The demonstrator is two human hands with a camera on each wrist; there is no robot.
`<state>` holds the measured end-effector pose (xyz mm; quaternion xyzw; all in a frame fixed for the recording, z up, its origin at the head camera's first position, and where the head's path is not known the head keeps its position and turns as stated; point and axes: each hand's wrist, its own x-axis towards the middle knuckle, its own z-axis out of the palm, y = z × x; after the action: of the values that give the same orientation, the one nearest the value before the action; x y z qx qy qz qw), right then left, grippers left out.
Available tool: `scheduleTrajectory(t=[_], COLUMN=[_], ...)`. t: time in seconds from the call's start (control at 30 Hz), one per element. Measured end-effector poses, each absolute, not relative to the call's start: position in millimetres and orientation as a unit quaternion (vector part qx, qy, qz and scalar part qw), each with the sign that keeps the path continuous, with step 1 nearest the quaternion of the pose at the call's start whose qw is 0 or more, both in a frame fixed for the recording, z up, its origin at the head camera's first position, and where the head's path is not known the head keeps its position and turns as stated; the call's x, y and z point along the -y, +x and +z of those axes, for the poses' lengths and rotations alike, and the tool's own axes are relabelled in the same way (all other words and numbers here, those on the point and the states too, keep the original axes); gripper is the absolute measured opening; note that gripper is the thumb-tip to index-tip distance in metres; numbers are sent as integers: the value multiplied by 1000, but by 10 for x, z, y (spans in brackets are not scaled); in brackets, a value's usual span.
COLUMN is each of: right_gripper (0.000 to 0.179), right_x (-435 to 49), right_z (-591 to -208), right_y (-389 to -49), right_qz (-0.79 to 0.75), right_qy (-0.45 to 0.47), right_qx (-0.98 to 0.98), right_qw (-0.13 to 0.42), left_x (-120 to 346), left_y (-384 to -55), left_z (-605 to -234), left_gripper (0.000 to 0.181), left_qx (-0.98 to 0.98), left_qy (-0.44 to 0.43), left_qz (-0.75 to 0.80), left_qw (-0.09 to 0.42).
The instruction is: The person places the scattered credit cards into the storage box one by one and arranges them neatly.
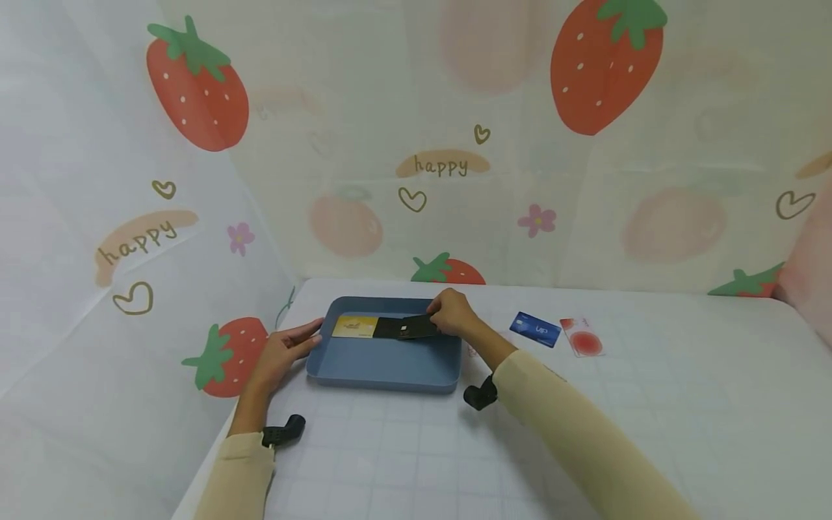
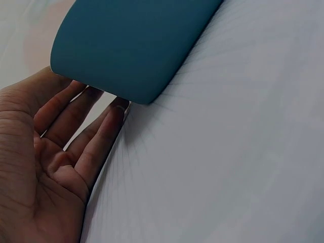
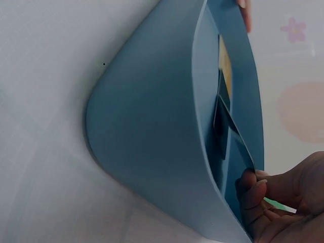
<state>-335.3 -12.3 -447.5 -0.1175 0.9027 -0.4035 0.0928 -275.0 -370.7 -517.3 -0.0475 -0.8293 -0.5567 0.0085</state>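
Note:
My right hand (image 1: 455, 313) pinches the right end of a black card (image 1: 419, 327) with a small chip on it, inside a blue tray (image 1: 383, 368). In the right wrist view the card is tilted, its held end raised between thumb and fingers. Its other end overlaps a second black card (image 1: 386, 328) lying in the tray. Left of that lies a yellow card (image 1: 354, 326). My left hand (image 1: 281, 357) touches the tray's left side with extended fingers; the left wrist view shows them by the tray's corner (image 2: 126, 55).
Right of the tray, a blue card (image 1: 535, 329) lies on the white table beside a white and red card (image 1: 581, 338). My right forearm partly hides something with red print near the tray's right side. A strawberry-patterned curtain (image 1: 364, 130) hangs behind the table and along its left.

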Motion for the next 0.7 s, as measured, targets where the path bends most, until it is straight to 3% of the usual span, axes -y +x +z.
scheduleTrajectory(t=[0.7], right_gripper=[26], right_x=[193], right_z=[-4503], right_y=[-3368], right_qz=[-309], right_qy=[-161], right_qx=[-935], right_qw=[67], left_x=[3717], left_y=[-2768], left_z=[-5195], left_gripper=[51], left_qx=[826], left_qy=[-42], left_qz=[-562], left_qw=[11])
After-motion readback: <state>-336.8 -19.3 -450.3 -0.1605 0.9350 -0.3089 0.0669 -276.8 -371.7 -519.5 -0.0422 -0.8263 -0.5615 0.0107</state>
